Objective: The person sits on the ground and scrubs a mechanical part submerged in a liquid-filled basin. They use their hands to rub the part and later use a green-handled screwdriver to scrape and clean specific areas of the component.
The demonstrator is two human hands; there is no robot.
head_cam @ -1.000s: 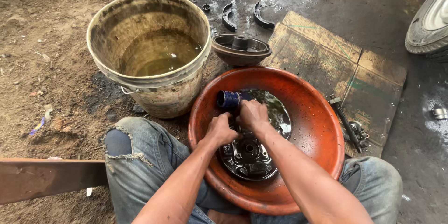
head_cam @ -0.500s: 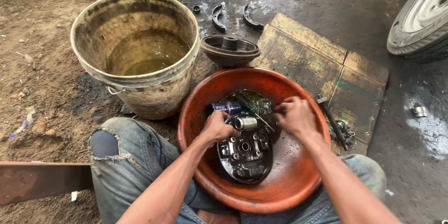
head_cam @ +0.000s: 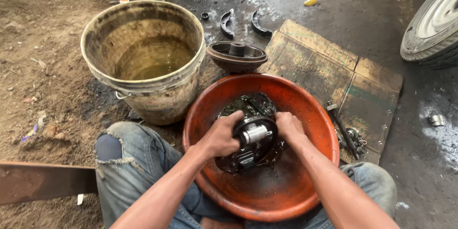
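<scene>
Head view: left hand (head_cam: 220, 137) and right hand (head_cam: 287, 126) grip one hub plate (head_cam: 248, 143).

**Materials and Surfaces**

The orange basin (head_cam: 315, 114) is seen to be smooth plastic, wet and glossy with dark oily liquid. The metal part (head_cam: 253, 138) in it is coated black and greasy, with a bright bare-metal stub. The bucket (head_cam: 143, 85) is shown as dull, stained plastic. Worn, frayed denim is seen on the knee (head_cam: 119, 155). The flattened cardboard (head_cam: 329, 62) looks matt and damp.
</scene>
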